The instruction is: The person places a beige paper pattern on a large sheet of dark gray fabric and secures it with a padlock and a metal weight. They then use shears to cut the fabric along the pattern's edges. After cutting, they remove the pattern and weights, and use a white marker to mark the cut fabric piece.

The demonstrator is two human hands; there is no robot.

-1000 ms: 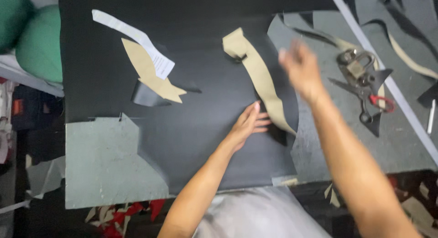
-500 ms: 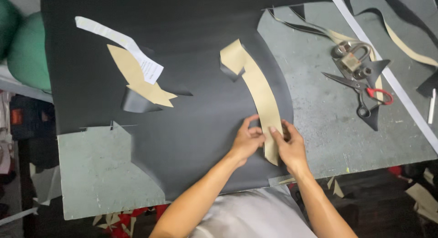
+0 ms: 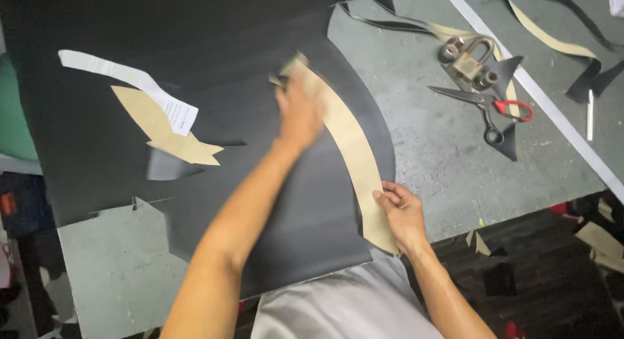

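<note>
Grey worktable [image 3: 448,163], w/ large black leather sheet [image 3: 195,46] spread over most of its left and centre; the sheet's curved cut edge runs down the right side, a ragged notch at lower left.

On the sheet, long curved tan paper pattern [image 3: 354,157], running from top centre down to the sheet's near edge. It lies flat on the leather, just inside the curved edge.

My left hand [image 3: 300,111] is stretched fwd, palm down on the pattern's upper end. Hand is motion-blurred; cannot tell whether fingers are spread or together. Pattern sits under the palm, top tip just beyond the fingers.

My right hand [image 3: 402,212] is at the pattern's lower end, near the table edge. Fingers are extended, close together, pressing flat on the pattern's right margin; thumb side toward the leather edge. No pinch visible. Pattern passes under the fingertips and continues below the hand.

Left of sheet: second tan pattern piece [image 3: 162,128], pointed, w/ white paper slip [image 3: 130,85] overlapping its top.

Right, on bare table: scissors w/ red handle [image 3: 491,105], lying well apart from both hands; metal weight [image 3: 468,59] just above them; black and tan offcut strips [image 3: 552,37] beyond.
</note>
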